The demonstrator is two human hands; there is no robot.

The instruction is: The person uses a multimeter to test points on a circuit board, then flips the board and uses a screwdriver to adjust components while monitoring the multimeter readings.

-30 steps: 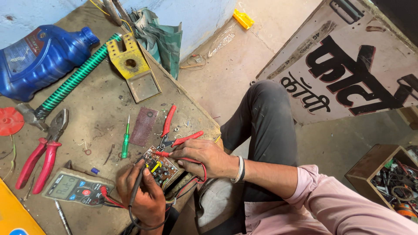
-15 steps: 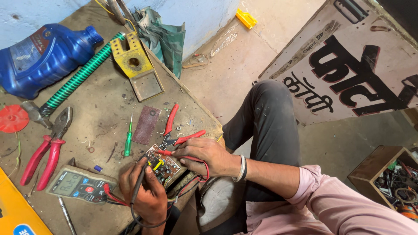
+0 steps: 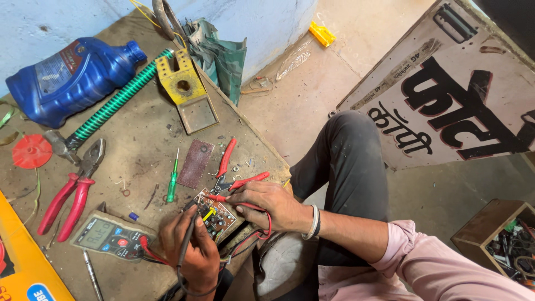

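Note:
A small circuit board (image 3: 218,218) with coloured parts lies at the worn table's (image 3: 139,139) near edge. My right hand (image 3: 270,203), with a bracelet on its wrist, holds a red test probe (image 3: 218,198) with its tip on the board. My left hand (image 3: 195,257) grips a black test probe (image 3: 187,237) that points at the board's left side. Red and black leads run from both probes to a grey multimeter (image 3: 108,238) lying left of my left hand.
On the table lie red pliers (image 3: 67,196), a green screwdriver (image 3: 173,179), red-handled cutters (image 3: 225,163), a blue bottle (image 3: 72,78), a green ribbed hose (image 3: 117,104), a yellow metal bracket (image 3: 181,85) and an orange box (image 3: 22,262). A painted signboard (image 3: 446,95) and a wooden parts box (image 3: 499,237) stand on the floor at the right.
Both hands stay on the board with their probes. The view has shifted a little, so the table's things sit slightly lower and further right.

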